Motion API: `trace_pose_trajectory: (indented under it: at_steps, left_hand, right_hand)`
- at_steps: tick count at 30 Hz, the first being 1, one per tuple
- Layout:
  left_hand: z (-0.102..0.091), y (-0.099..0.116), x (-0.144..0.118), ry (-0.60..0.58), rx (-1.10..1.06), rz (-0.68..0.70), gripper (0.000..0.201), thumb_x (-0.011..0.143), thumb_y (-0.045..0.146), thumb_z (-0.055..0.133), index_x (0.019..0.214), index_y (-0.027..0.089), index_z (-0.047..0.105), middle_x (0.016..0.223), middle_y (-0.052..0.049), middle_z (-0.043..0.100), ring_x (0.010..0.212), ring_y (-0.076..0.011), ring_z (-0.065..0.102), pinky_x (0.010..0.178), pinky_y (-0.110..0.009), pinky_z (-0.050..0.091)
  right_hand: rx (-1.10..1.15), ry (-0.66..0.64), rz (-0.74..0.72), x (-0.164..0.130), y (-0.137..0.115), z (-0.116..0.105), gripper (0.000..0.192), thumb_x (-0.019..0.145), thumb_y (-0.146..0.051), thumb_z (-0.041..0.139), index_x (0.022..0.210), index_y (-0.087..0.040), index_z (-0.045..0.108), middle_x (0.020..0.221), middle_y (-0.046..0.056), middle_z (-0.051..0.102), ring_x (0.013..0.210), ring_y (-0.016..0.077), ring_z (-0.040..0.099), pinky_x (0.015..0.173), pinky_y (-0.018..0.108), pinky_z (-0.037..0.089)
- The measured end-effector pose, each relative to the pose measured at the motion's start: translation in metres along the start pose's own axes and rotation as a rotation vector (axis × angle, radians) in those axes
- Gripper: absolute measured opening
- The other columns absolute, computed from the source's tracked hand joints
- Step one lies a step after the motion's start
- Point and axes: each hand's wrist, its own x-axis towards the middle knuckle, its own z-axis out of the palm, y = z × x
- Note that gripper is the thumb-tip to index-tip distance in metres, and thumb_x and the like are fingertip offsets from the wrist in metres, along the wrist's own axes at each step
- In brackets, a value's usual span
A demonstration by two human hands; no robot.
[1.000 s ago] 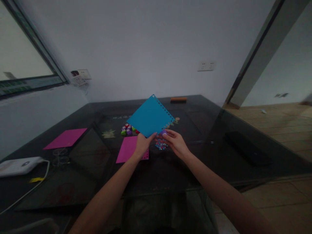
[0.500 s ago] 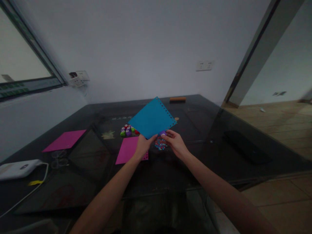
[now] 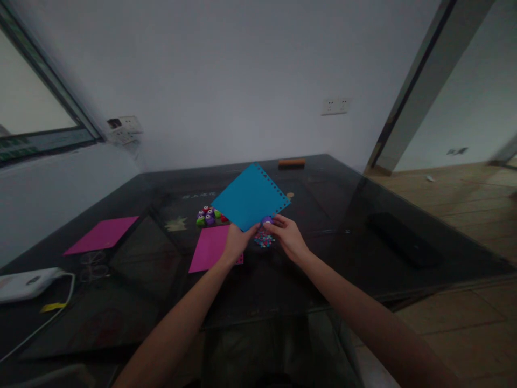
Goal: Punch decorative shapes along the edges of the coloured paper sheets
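Note:
My left hand (image 3: 234, 245) pinches the lower corner of a blue sheet of paper (image 3: 249, 196), tilted up above the table. Small punched holes run along the sheet's right edge. In my right hand (image 3: 291, 238) is a small purple paper punch (image 3: 266, 220), at the sheet's lower edge near my left thumb. Just below it lies a pile of tiny coloured paper bits (image 3: 264, 241). Partly under my left hand, a pink sheet (image 3: 207, 249) with holes on its right edge rests on the table. Several red, green and purple punches (image 3: 209, 219) stand behind it, partly covered by the blue sheet.
Another pink sheet (image 3: 100, 235) and a pair of glasses (image 3: 94, 268) lie at left, with a white power strip (image 3: 28, 284) and its cable. A dark flat object (image 3: 404, 241) is at right; an orange-brown bar (image 3: 291, 163) sits at the table's back edge.
The whole view has shifted slightly. The blue sheet and the purple punch stay in my hands, with the punch turned a little at the sheet's edge.

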Motion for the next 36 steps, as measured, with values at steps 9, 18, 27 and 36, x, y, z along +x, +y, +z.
trace_pose_trajectory:
  at_steps: [9,18,27,36]
  left_hand:
    - [-0.0009,-0.0025,0.0001,-0.026,0.022,0.01,0.028,0.069,0.033,0.066,0.088,0.013,0.066,0.093,-0.009,0.072,0.09,-0.0252,0.066,0.082,-0.037,0.05]
    - [-0.0007,-0.0055,0.0007,-0.038,0.056,0.016,0.027,0.071,0.035,0.065,0.086,0.014,0.066,0.096,-0.009,0.072,0.09,-0.0253,0.065,0.082,-0.036,0.05]
    - [0.0003,-0.0007,-0.0004,-0.056,0.065,-0.001,0.028,0.071,0.034,0.065,0.089,0.012,0.067,0.092,-0.01,0.072,0.091,-0.0256,0.065,0.082,-0.036,0.05]
    - [0.0003,-0.0047,-0.0006,-0.079,0.023,0.025,0.029,0.073,0.034,0.065,0.092,0.013,0.067,0.1,-0.009,0.071,0.097,-0.0259,0.064,0.087,-0.038,0.049]
  right_hand:
    - [-0.049,0.007,-0.033,0.0006,0.0017,-0.0011,0.029,0.05,-0.03,0.081,0.07,-0.019,0.063,0.071,0.0,0.065,0.065,0.0131,0.057,0.066,0.028,0.045]
    - [-0.061,0.021,-0.018,-0.0031,-0.0035,0.0028,0.028,0.049,-0.033,0.081,0.066,-0.02,0.063,0.069,0.0,0.065,0.065,0.015,0.059,0.067,0.031,0.048]
    - [-0.11,0.031,-0.03,-0.0028,-0.0039,0.0022,0.028,0.05,-0.036,0.081,0.066,-0.021,0.064,0.069,0.002,0.067,0.064,0.017,0.06,0.065,0.033,0.049]
    - [-0.121,0.041,-0.035,-0.0037,-0.0049,0.002,0.027,0.049,-0.036,0.081,0.063,-0.021,0.063,0.066,0.001,0.066,0.063,0.0169,0.059,0.066,0.034,0.047]
